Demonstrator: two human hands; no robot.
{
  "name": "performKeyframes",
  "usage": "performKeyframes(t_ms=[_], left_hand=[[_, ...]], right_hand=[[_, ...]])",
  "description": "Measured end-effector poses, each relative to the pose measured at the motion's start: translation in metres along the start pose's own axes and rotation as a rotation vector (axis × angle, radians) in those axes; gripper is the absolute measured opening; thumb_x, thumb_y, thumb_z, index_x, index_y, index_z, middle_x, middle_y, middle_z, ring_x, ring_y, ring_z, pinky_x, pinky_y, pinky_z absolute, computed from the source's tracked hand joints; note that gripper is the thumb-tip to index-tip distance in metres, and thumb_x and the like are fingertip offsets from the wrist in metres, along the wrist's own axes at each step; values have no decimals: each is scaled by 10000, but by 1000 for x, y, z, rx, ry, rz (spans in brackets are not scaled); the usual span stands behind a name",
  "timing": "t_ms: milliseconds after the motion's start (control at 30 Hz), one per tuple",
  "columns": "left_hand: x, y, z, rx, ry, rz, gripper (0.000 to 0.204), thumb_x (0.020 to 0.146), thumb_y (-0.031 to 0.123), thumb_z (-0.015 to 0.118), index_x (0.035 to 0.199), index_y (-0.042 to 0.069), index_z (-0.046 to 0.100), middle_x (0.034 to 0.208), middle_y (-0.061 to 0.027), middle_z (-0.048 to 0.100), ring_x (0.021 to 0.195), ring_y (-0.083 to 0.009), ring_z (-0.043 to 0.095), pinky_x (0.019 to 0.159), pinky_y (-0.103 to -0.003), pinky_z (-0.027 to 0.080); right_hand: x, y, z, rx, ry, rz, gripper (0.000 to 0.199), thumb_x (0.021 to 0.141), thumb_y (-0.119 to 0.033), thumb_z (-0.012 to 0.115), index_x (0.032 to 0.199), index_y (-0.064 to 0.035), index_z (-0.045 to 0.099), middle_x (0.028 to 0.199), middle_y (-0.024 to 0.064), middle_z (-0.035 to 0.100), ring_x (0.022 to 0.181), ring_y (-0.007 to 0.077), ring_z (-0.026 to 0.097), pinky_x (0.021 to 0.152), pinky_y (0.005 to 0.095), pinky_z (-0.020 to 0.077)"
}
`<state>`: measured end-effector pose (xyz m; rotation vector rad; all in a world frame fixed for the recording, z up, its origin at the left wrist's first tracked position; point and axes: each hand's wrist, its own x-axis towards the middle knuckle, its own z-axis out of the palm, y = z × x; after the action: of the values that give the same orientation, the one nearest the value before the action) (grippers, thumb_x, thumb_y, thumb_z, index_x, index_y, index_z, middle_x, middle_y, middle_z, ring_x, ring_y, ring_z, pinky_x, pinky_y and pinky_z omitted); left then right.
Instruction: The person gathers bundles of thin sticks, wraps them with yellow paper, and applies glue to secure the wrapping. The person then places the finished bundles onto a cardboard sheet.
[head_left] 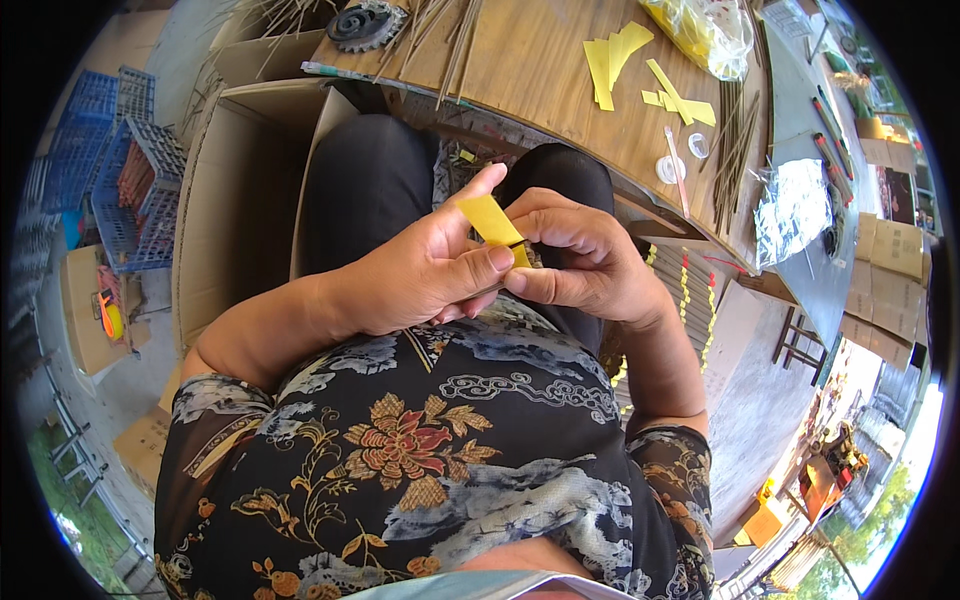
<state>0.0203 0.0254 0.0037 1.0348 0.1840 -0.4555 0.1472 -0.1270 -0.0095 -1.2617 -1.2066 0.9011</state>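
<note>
Workroom: cluttered and daylit, with greenery [48,465] showing past the outer rims of the view.
Yellow strip [489,219]: held above the legs [355,195], between both grips; its upper end sticks out free, and a thin dark edge, perhaps a stick, shows near its lower end.
Left grip [430,258]: closed on the strip, thumb laid over it.
Right grip [592,252]: pinched closed at the strip's lower end; what sits inside the pinch is partly hidden.
Good handling: this looks like a fold or wrap, so the left thumb should pin the paper flat while the right fingertips work the edge round tightly; light, even pressure ought to prevent creasing or slipping, and squared edges would help.
Desk [540,70]: brown wood, bearing loose yellow papers [610,62], smaller cut pieces [682,106], a clear bag [708,38] with yellow contents, a white tub [668,171] and thin sticks [737,125].
Far corner: a black toothed wheel [365,27] lies near more sticks.
Left side: an open cardboard box [235,190] stands beside the legs, blue crates [140,215] beyond it.
Right side: crumpled foil [793,212] rests on a grey table [805,300]; stacked cartons [888,258] stand behind.
</note>
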Motion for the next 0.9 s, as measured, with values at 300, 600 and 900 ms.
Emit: performKeyframes(t_ms=[300, 600, 900], left_hand=[[2, -6, 2, 14, -11, 20, 701, 912, 270, 447, 1382, 89, -41, 838, -34, 453, 607, -89, 439, 462, -171, 360], [3, -6, -4, -26, -111, 13, 667, 927, 244, 412, 1380, 98, -55, 762, -45, 461, 577, -68, 401, 490, -167, 362], [6, 3, -2, -241, -123, -23, 458, 905, 147, 353, 1333, 92, 201, 736, -72, 484, 544, -83, 406, 486, -170, 339]], right_hand=[[5, -26, -12, -98, -88, 123, 164, 739, -112, 657, 867, -12, 637, 878, 110, 564, 858, 218, 521, 772, 316, 420], [8, -31, -13, -372, -77, -40, 147, 701, -69, 664, 847, -67, 658, 796, 49, 588, 808, 226, 536, 750, 329, 422], [9, -36, -9, -686, -33, -197, 287, 586, -58, 701, 865, -121, 669, 829, 9, 553, 820, 213, 530, 752, 330, 411]])
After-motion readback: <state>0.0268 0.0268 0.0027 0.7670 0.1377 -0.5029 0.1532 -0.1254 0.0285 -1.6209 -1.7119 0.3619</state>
